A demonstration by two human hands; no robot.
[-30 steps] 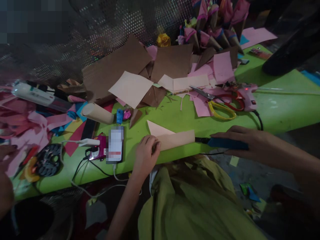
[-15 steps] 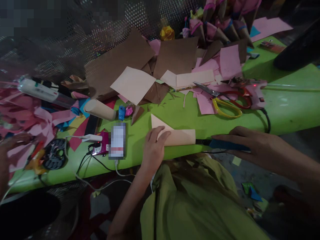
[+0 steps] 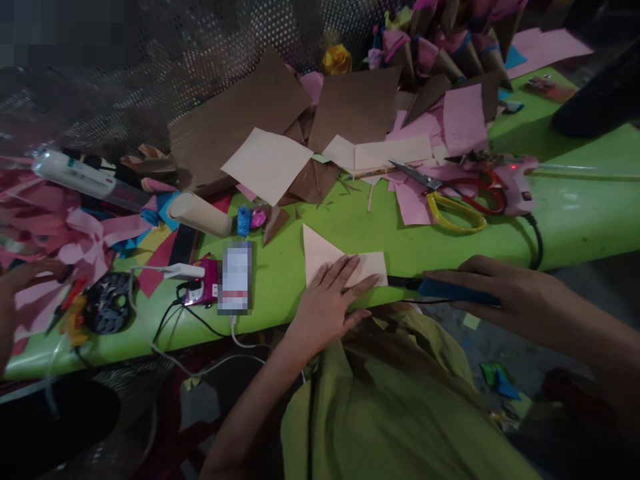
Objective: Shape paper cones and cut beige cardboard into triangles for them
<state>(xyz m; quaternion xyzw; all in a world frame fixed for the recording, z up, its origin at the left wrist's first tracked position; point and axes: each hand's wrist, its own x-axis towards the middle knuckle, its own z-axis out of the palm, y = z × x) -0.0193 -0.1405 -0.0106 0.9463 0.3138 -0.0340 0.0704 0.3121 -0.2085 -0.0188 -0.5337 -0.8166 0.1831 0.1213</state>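
I see one cream folded paper sheet (image 3: 334,260) at the near edge of the green surface (image 3: 575,220), its pointed corner toward 11 o'clock. My left hand (image 3: 327,300) lies flat on it, fingers spread, gripping nothing. At 3 o'clock from the sheet, my right hand (image 3: 500,290) rests over one blue-handled tool (image 3: 445,289), its grip loosely closed on the handle; the tool's dark tip touches the sheet's right edge. At 1 o'clock lie two pairs of scissors, one yellow-handled (image 3: 453,215), one red-handled (image 3: 475,193), beside one pink glue gun (image 3: 515,183). At 9 o'clock sits one phone (image 3: 235,277). Another person's hand (image 3: 25,277) shows far at 9 o'clock.
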